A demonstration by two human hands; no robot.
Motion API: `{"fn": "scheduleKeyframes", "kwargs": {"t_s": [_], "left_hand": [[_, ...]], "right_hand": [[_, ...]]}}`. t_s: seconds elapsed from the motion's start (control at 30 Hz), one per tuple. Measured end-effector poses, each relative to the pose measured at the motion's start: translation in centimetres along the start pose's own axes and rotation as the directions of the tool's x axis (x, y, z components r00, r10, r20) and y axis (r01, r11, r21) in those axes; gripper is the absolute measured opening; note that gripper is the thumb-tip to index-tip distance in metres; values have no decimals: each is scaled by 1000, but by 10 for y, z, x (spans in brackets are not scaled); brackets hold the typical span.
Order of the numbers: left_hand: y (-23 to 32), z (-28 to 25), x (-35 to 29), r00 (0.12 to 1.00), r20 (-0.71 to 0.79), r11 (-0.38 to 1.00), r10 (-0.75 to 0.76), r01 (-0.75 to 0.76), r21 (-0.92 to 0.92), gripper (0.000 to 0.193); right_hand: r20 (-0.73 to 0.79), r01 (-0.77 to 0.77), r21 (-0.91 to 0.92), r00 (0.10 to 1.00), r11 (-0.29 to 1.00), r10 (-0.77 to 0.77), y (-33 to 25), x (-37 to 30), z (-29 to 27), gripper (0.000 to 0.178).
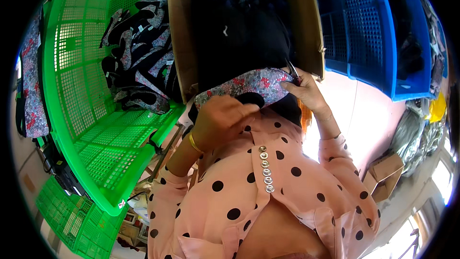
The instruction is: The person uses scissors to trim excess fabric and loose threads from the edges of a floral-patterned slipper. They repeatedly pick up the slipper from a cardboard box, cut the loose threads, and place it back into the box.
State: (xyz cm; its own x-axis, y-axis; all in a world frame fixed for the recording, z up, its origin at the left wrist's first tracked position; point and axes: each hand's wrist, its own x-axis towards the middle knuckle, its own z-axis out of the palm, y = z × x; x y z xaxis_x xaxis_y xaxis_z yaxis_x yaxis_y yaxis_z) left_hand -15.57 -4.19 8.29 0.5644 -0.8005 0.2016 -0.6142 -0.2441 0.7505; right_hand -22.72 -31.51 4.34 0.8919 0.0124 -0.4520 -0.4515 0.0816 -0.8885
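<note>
A curved fabric piece (235, 86) with a grey, red and blue floral print and black parts is stretched between my two hands, close to my body. My left hand (221, 119) is closed at its near left edge, by a black rounded part; the fingertips are slightly blurred. My right hand (309, 92) pinches the right end of the piece with the thumb on top. Small scissors (292, 71) are also in that hand, blades pointing up and away. Black cloth (235, 33) lies just beyond the piece.
On the left stands a green plastic crate (76, 72) with several similar floral and black pieces (143, 43). A cardboard box (179, 33) is ahead, with dark items inside. Blue crates (354, 29) stand at the right, and a small open carton (383, 177) sits lower right.
</note>
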Motion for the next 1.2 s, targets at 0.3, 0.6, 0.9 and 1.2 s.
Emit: {"fn": "scheduleKeyframes", "kwargs": {"t_s": [0.3,0.6,0.9,1.2], "left_hand": [[-11,33,74,960,99,855,-262,279,-437,12],[-13,55,74,953,-94,886,-288,228,-404,13],[-7,59,69,954,-208,929,-214,134,-344,12],[-19,53,64,842,6,572,-540,372,-731,14]], "right_hand": [[-2,134,-189,991,973,-137,13,-32,3,41],[-131,72,-873,918,483,-373,-14,-51,-6,43],[22,184,-928,895,324,-446,-31,-33,9,42],[-316,64,-337,932,939,-176,24,-34,-24,42]]}}
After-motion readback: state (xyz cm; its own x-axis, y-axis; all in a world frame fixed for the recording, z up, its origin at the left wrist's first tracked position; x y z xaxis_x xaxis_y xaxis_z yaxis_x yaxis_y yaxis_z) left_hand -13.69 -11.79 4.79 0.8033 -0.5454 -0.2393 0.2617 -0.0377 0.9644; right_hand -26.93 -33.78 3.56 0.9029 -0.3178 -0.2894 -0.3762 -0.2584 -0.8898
